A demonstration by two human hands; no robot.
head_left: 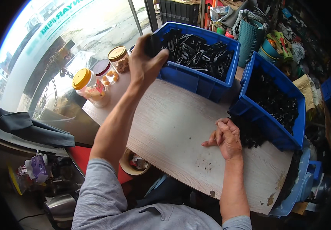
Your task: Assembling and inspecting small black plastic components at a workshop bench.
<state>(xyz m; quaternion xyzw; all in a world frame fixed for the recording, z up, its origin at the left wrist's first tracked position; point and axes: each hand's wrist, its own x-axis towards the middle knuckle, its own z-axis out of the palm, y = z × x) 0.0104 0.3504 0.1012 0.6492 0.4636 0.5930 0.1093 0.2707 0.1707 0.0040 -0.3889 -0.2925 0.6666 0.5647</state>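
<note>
My left hand (146,63) is raised at the left end of a blue bin (196,78), its fingers curled around a black plastic piece (152,45). Most of that piece is hidden, and its exact kind does not show. Black clip-like parts (198,51) fill this bin in a loose heap. Over the pale wooden table (165,122) my right hand (227,140) has its fingers bent inward and one digit pointing left. Whatever they may hold is too small or hidden to name. Beside that hand lies a pile of small black parts (251,132).
A second blue bin (246,100) with small black parts stands at the right. Several lidded jars (90,90) line the table's far left, by the glass. Below the front edge sit a waste bin (127,166) and a metal kettle (60,207). Stacked green baskets (249,38) stand behind.
</note>
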